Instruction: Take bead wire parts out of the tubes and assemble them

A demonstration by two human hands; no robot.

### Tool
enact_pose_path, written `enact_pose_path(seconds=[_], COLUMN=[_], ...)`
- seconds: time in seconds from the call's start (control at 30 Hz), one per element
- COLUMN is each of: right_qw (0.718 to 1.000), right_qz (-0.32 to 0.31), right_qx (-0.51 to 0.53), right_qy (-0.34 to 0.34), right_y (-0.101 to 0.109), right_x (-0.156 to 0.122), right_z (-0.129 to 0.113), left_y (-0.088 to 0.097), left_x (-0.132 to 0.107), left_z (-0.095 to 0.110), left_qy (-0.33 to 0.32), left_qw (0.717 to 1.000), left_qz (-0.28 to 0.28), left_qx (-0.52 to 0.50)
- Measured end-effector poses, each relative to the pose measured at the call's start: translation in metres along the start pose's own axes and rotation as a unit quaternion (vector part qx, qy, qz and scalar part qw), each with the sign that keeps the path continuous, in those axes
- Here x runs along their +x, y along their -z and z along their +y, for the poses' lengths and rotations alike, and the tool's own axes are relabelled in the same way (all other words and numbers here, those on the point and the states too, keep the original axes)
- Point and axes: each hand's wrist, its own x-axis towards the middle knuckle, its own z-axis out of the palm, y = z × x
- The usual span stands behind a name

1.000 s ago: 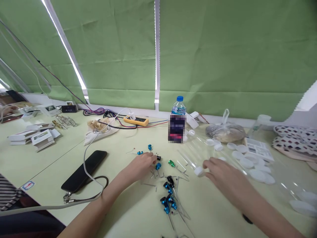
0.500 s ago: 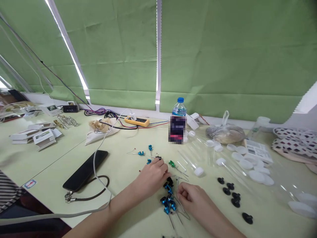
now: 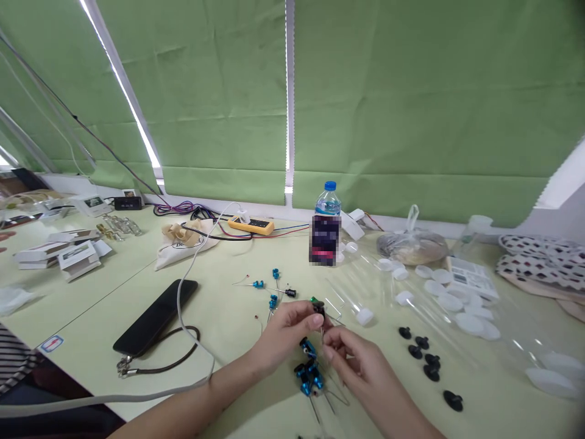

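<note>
Between the thumb and fingers of my left hand (image 3: 289, 334) is a small black knob-like fitting (image 3: 319, 309) with a thin metal rod. My right hand (image 3: 359, 363) is closed just below, its fingertips pinching at that rod. Below my hands lies a cluster of blue-and-black fittings (image 3: 311, 373) with thin rods. Beyond my left hand are several similar pieces, among them a black fitting (image 3: 290, 293) and a blue fitting (image 3: 258, 285). A green fitting (image 3: 314, 299) is mostly hidden behind the held one.
Clear tubes with white caps (image 3: 364, 316), black discs (image 3: 431, 372) and a water bottle (image 3: 325, 238) lie or stand to the right and back. A phone (image 3: 155, 317) with a strap is at left. A white cable (image 3: 180, 317) crosses over my left forearm.
My left hand has moved from among the far fittings towards my right hand and now holds a black fitting up. My right hand has come up to meet it.
</note>
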Motion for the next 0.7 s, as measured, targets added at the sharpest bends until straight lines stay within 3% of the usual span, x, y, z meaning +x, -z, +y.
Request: enact_pose_path(seconds=[0.1,0.2,0.23,0.33,0.4,0.43,0.6,0.7], right_qw=[0.998,0.994,0.994,0.989,0.982,0.979,0.979,0.982], right_qz=[0.03,0.048,0.047,0.029,0.026,0.029,0.018,0.003], right_qx=[-0.054,-0.093,-0.1,-0.145,-0.185,-0.202,-0.203,-0.19], right_qy=[0.006,0.021,0.025,0.025,0.011,0.002,-0.001,0.015], right_y=[0.014,0.027,0.03,0.028,0.024,0.022,0.018,0.016], right_x=[-0.001,-0.002,-0.003,-0.004,-0.004,-0.004,-0.003,-0.003], right_z=[-0.009,-0.018,-0.02,-0.022,-0.02,-0.02,-0.018,-0.017], left_y=[-0.001,0.001,0.0,-0.003,-0.005,-0.005,-0.007,-0.009], left_x=[-0.005,-0.011,-0.013,-0.016,-0.016,-0.016,-0.019,-0.021], left_z=[0.008,0.013,0.012,0.005,-0.003,-0.006,-0.011,-0.009], left_qy=[-0.045,-0.1,-0.125,-0.213,-0.258,-0.274,-0.323,-0.312], left_qw=[0.999,0.968,0.938,0.811,0.745,0.727,0.701,0.724], left_qz=[0.013,0.019,0.018,-0.012,-0.031,-0.034,0.002,0.01], left_qx=[0.02,0.23,0.322,0.545,0.614,0.628,0.635,0.615])
